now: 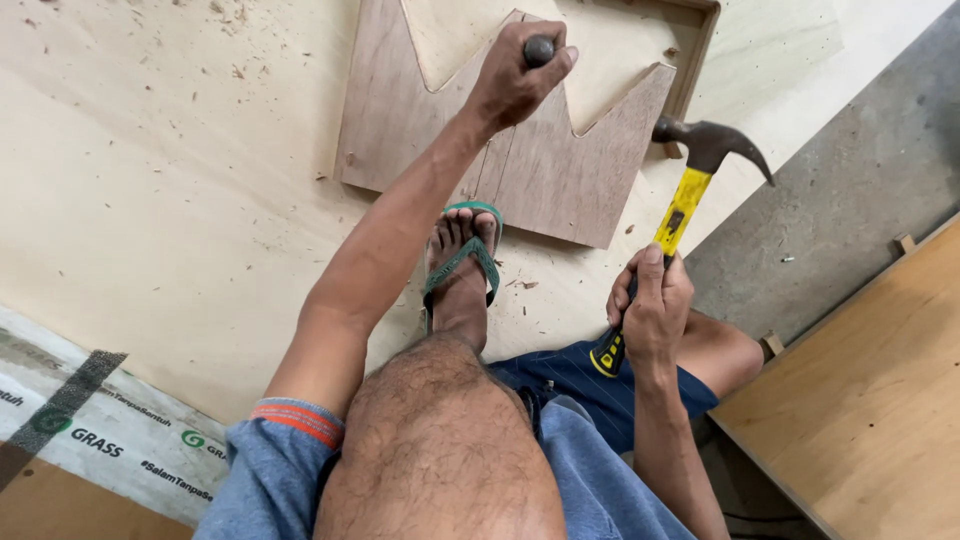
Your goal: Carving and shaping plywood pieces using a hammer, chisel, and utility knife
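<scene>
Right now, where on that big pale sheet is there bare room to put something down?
The pale sheet lies bare left of the notched wooden panel, only wood chips there. It is crowded around the panel: left hand with a dark tool, sandalled foot, and right hand holding the hammer.

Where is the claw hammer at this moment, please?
In the head view, the claw hammer is right of centre, gripped by the right hand, head beside the notched wooden board.

one claw hammer [700, 170], one notched wooden panel [540, 160], one green sandal [462, 262], two hands [515, 80]
</scene>
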